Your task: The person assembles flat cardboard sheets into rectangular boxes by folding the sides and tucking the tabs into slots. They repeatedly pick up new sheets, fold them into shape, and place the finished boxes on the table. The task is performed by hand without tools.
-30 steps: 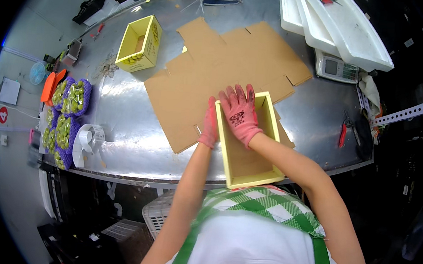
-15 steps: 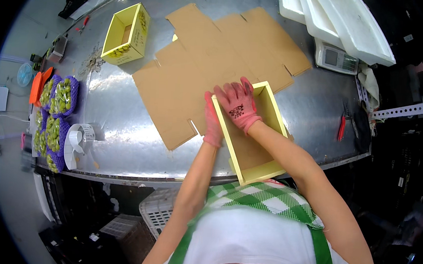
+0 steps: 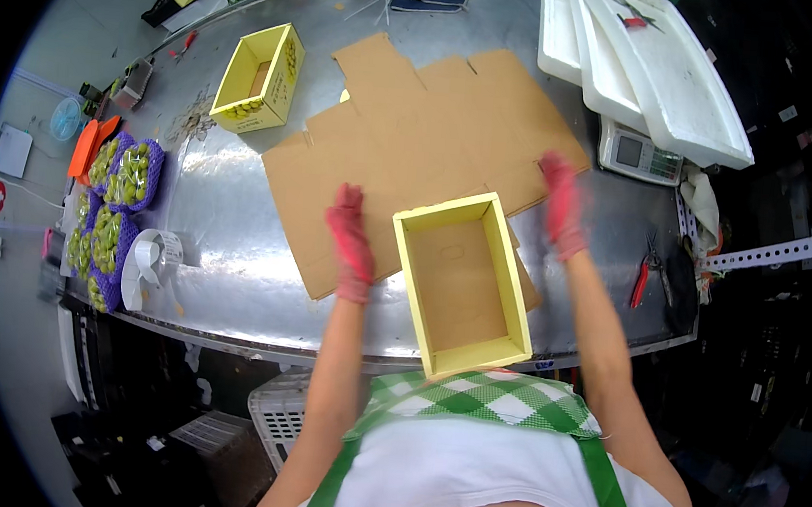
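Note:
An open-topped yellow carton (image 3: 507,271) with a bare brown bottom lies in front of me at the table's near edge, close to my apron. My left hand (image 3: 352,242), in a pink glove, is to the left of this carton over the flat brown cardboard sheets (image 3: 406,130). On the other side, my right hand (image 3: 562,207), gloved in pink too, is off the carton's far right corner by the cardboard's right end. Both hands are slightly blurred, with fingers stretched out, and neither holds anything. The carton is touched by neither hand.
Another yellow carton (image 3: 291,78) stands at the far left. Packs of green grapes (image 3: 133,177) in purple netting and a white label roll (image 3: 150,257) sit at left. White foam trays (image 3: 678,75), a scale (image 3: 638,153) and red-handled pliers (image 3: 641,284) are at right.
Both hands have let go of the near carton and moved apart, left hand to the left, right hand to the right. A yellow carton now shows beyond the table at the far left.

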